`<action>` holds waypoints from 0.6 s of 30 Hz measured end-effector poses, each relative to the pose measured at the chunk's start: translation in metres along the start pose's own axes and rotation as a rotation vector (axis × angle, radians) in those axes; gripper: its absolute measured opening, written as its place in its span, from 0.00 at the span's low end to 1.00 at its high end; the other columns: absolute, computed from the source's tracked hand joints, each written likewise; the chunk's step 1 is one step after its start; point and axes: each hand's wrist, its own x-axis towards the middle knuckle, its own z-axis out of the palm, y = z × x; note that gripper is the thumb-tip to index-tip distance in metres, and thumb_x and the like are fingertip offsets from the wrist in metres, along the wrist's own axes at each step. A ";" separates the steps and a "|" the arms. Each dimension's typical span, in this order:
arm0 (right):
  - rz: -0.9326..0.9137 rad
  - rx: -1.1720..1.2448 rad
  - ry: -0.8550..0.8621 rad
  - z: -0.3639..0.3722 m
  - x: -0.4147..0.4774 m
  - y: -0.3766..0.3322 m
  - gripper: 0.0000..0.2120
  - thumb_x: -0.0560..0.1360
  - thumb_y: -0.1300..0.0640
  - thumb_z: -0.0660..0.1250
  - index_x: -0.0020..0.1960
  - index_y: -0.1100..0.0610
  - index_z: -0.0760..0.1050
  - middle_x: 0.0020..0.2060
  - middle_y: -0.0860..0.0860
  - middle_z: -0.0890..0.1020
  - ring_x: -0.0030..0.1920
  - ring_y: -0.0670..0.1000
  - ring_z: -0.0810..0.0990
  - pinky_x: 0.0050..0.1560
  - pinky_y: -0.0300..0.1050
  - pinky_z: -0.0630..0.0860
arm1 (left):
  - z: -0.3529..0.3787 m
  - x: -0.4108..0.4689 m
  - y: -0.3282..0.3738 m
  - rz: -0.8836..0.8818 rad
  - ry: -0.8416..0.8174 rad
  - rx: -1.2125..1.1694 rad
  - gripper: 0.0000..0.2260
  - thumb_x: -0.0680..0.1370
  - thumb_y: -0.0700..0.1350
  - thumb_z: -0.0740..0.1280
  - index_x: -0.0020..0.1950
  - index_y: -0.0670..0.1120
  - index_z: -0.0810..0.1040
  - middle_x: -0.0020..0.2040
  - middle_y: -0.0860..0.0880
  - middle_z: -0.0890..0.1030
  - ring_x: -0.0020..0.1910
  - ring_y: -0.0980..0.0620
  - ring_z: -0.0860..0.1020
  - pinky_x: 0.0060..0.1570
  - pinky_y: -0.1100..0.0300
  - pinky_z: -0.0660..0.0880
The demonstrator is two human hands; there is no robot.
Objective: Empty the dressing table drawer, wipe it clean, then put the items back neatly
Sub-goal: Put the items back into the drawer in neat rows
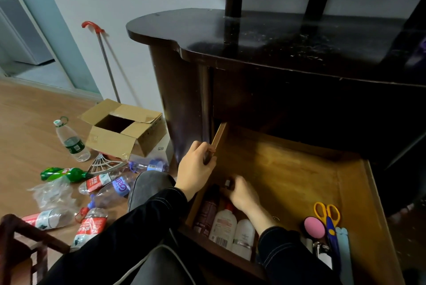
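The open light-wood drawer (288, 169) juts out of the dark glossy dressing table (253, 38), and the left hand (196, 167) grips its left side wall. The right hand (241, 192) is down inside at the left, fingers curled around a small dark grey-tipped item (228, 183), just beyond a dark brown bottle (208, 209), a white barcoded bottle (223, 224) and a white round-shouldered bottle (244, 235). Over at the front right, yellow-handled scissors (327, 214) lie beside a pink round pad (314, 227).

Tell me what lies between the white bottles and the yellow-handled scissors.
In the head view, the person's dark sleeve crosses there, then a pink round pad.
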 end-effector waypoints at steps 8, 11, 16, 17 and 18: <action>0.008 -0.061 -0.033 -0.007 0.004 0.006 0.09 0.80 0.51 0.68 0.58 0.52 0.74 0.45 0.45 0.79 0.46 0.50 0.81 0.50 0.54 0.82 | 0.001 0.001 -0.001 -0.008 0.005 -0.010 0.07 0.78 0.48 0.69 0.54 0.55 0.74 0.50 0.58 0.72 0.47 0.59 0.76 0.44 0.57 0.81; -0.003 -0.069 -0.058 -0.007 0.004 0.005 0.09 0.79 0.53 0.68 0.58 0.55 0.74 0.47 0.49 0.80 0.46 0.52 0.81 0.50 0.56 0.82 | 0.001 0.001 0.000 -0.020 0.008 -0.011 0.06 0.78 0.47 0.69 0.54 0.54 0.75 0.50 0.57 0.73 0.46 0.58 0.76 0.45 0.58 0.81; -0.019 -0.117 -0.106 -0.005 0.003 0.005 0.14 0.79 0.55 0.68 0.64 0.56 0.72 0.48 0.49 0.78 0.46 0.51 0.79 0.45 0.50 0.79 | 0.001 0.000 0.000 -0.020 0.010 -0.031 0.06 0.78 0.47 0.69 0.54 0.53 0.75 0.49 0.57 0.73 0.46 0.59 0.76 0.43 0.62 0.79; -0.018 -0.113 -0.113 -0.005 0.002 0.005 0.15 0.79 0.56 0.68 0.64 0.56 0.72 0.49 0.50 0.79 0.47 0.51 0.80 0.45 0.51 0.80 | 0.001 0.000 0.000 -0.022 0.009 -0.031 0.06 0.78 0.47 0.69 0.54 0.52 0.75 0.49 0.57 0.73 0.45 0.59 0.76 0.43 0.63 0.79; -0.018 -0.109 -0.115 -0.005 0.002 0.005 0.16 0.79 0.56 0.68 0.65 0.56 0.72 0.49 0.50 0.79 0.47 0.51 0.80 0.46 0.51 0.80 | 0.001 0.000 0.000 -0.025 0.007 -0.031 0.06 0.78 0.47 0.69 0.54 0.52 0.75 0.49 0.57 0.73 0.46 0.59 0.76 0.43 0.63 0.79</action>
